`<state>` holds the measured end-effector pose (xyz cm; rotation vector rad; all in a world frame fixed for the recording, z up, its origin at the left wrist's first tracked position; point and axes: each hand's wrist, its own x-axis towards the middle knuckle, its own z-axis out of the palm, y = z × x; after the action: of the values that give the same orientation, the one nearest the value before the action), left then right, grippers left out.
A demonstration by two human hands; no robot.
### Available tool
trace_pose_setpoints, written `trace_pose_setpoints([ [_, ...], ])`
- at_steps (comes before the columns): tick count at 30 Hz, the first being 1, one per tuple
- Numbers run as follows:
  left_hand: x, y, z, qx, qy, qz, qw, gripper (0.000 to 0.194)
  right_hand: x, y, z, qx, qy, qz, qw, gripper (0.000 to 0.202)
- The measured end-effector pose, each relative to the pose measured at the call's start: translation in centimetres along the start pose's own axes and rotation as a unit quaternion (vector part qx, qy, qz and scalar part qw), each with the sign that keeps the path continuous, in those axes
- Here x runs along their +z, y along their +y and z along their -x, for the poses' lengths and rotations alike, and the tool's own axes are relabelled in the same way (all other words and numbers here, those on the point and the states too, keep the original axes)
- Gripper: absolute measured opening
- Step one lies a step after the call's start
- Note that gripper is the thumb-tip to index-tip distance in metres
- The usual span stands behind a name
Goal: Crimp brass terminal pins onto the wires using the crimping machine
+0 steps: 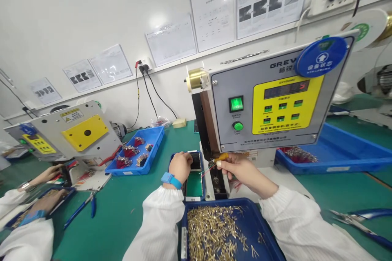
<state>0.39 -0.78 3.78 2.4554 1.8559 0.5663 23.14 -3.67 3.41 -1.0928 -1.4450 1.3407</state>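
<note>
My right hand (245, 173) pinches thin red and green wires (208, 169) at the work head of a grey crimping machine (232, 130). Its thumb and forefinger are closed close to a yellow piece (221, 157). My left hand (181, 166), with a blue wrist strap, is over a small blue tray (193, 199). The left fingers curl down by dark items in that tray, their tips hidden, so what they hold cannot be made out. Below both hands, many small gold metal terminals (211, 228) lie in a larger dark blue tray (269, 240).
Pliers (361, 220) lie at the right, others (81, 210) at the left. A blue bin (156, 147) with wire bundles stands left of the machine; another blue bin (352, 165) is behind right. A co-worker's hands (50, 200) work at a second machine (73, 130).
</note>
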Motion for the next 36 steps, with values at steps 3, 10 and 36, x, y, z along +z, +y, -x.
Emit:
trace_pose_setpoints([
  [3, 1.1, 0.1, -0.2, -0.002, -0.013, -0.013, 1.000, 0.021, -0.1, 0.1, -0.2, 0.001, -0.010, -0.005, 1.000, 0.018],
  [10, 3.0, -0.1, 0.3, -0.012, -0.031, -0.037, 0.999, 0.024, 0.0, 0.3, -0.4, -0.006, -0.011, -0.022, 1.000, 0.024],
  [36, 2.3, 0.3, 1.5, -0.023, 0.081, -0.007, 0.996, 0.023, 0.2, 0.8, -0.2, 0.004, -0.002, -0.028, 1.000, 0.027],
])
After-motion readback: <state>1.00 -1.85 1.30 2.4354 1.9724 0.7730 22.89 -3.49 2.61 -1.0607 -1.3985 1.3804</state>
